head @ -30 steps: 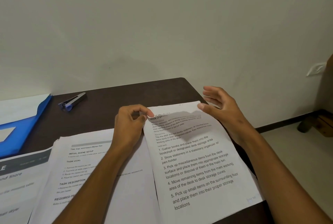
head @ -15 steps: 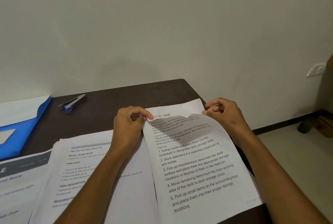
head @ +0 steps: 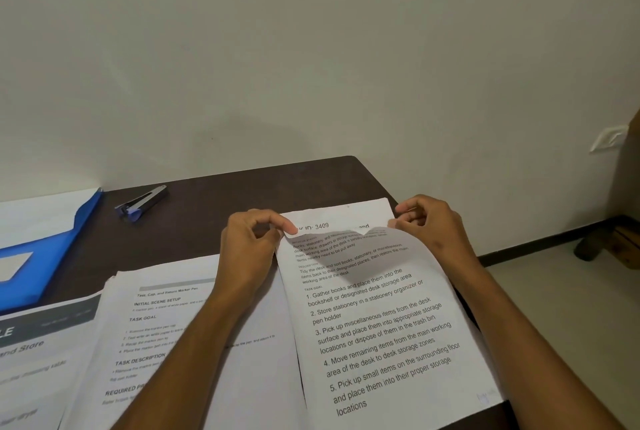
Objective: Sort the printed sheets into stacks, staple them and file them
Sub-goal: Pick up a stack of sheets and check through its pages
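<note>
- Leftmost, at the frame edge, you have the blue folder (head: 45, 249) on the desk (head: 214, 201), with a sheet (head: 31, 360) in front of it reading "LE" and "and Store".
- Next, the stapler (head: 142, 201) lies well behind the papers, nearer your left hand than your right.
- Then the middle stack (head: 159, 332), flat on the desk; its top page reads "Test, Cap, and Return Marker Pen", "INITIAL SCENE SETUP", "TASK GOAL", "TASK DESCRIPTION".
- Your left hand (head: 251, 249) has finger and thumb closed on the top-left corner of the right stack's top sheet (head: 381, 325).
- That sheet's far edge is lifted and curled toward you; the long axis runs away from you, tilted slightly right. Legible: "1. Gather books and place them into the bookshelf", "2. Store stationery", "5. Pick up small items".
- Beneath the lifted edge, the next page (head: 339, 213) shows "ID: 3409".
- Your right hand (head: 433, 228) curls its fingers at the top-right corner and seems to nip it, though the contact is partly hidden.
- My read: both corners sit at the far end, so peeling means drawing the sheet toward you.
</note>
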The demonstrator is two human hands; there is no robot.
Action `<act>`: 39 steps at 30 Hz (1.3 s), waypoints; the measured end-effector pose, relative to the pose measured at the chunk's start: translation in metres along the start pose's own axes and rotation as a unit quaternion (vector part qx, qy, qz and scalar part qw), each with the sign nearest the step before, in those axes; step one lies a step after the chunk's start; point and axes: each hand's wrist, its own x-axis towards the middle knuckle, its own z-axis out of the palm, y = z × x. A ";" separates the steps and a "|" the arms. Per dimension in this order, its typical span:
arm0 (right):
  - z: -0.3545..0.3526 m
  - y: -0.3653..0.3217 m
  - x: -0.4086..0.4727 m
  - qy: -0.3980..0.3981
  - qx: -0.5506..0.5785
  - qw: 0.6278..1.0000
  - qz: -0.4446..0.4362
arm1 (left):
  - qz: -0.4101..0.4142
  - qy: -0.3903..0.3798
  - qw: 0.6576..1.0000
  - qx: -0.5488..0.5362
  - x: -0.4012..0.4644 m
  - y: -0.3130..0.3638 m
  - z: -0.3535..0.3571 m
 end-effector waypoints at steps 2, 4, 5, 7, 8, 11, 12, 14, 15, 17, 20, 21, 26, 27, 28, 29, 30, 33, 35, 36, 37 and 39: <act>0.000 0.000 0.000 -0.007 0.019 1.000 0.005 | 0.000 0.002 1.000 0.003 0.000 -0.001 0.000; 0.000 -0.001 0.000 -0.003 0.040 0.999 0.012 | 0.002 0.003 1.000 0.003 0.000 -0.001 0.000; -0.001 -0.002 0.000 0.000 0.045 0.999 0.012 | 0.001 0.003 1.000 0.002 0.000 0.000 0.000; -0.001 -0.004 0.001 0.004 0.046 0.999 0.006 | 0.001 0.002 1.000 -0.002 -0.001 0.000 0.000; -0.001 -0.005 0.000 0.006 0.045 0.999 0.000 | 0.001 0.000 1.000 -0.005 -0.001 0.000 0.000; -0.001 -0.007 -0.002 0.015 0.049 0.999 -0.015 | 0.001 0.002 1.000 0.001 -0.001 0.000 0.001; -0.001 -0.008 -0.004 0.019 0.051 0.998 -0.021 | 0.003 0.002 1.000 0.002 -0.001 0.000 0.001; -0.003 -0.011 -0.006 0.030 0.052 0.997 -0.038 | 0.005 0.002 1.000 0.000 -0.001 -0.001 0.000; -0.004 -0.013 -0.007 0.037 0.048 0.997 -0.049 | 0.005 0.003 1.000 -0.001 0.000 -0.001 0.000; -0.006 -0.015 -0.009 0.049 0.044 0.996 -0.064 | 0.008 0.005 1.000 -0.004 0.000 -0.001 0.000; -0.006 -0.018 -0.010 0.065 0.037 0.994 -0.082 | 0.015 0.009 1.000 -0.003 0.000 0.000 0.000; -0.007 -0.019 -0.010 0.071 0.036 0.993 -0.087 | 0.015 0.010 1.000 -0.005 0.000 0.000 0.001; -0.008 -0.021 -0.011 0.050 0.043 0.992 -0.106 | 0.012 0.012 1.000 -0.010 -0.001 0.001 0.001; -0.008 -0.022 -0.011 0.043 0.044 0.993 -0.102 | 0.011 0.012 1.000 -0.009 -0.001 0.001 0.001; -0.007 -0.022 -0.012 0.040 0.046 0.994 -0.095 | 0.010 0.012 1.000 -0.011 -0.001 0.001 0.001; -0.007 -0.022 -0.012 0.040 0.047 0.994 -0.089 | 0.009 0.012 1.000 -0.013 -0.001 0.000 0.001; -0.006 -0.022 -0.012 0.042 0.046 0.995 -0.083 | 0.008 0.011 1.000 -0.014 -0.001 0.000 0.001; -0.007 -0.023 -0.012 0.052 0.043 0.995 -0.074 | 0.007 0.008 1.000 -0.011 0.000 0.000 0.001; -0.007 -0.024 -0.012 0.058 0.039 0.994 -0.079 | 0.006 0.010 1.000 -0.014 0.000 0.000 0.001; -0.007 -0.024 -0.012 0.061 0.037 0.994 -0.082 | 0.008 0.012 1.000 -0.012 0.000 0.001 0.001; -0.007 -0.025 -0.012 0.063 0.037 0.994 -0.086 | 0.010 0.013 1.000 -0.009 0.000 0.001 0.001; -0.009 -0.026 -0.013 0.063 0.046 0.993 -0.092 | 0.007 0.015 1.000 -0.009 0.000 0.001 0.001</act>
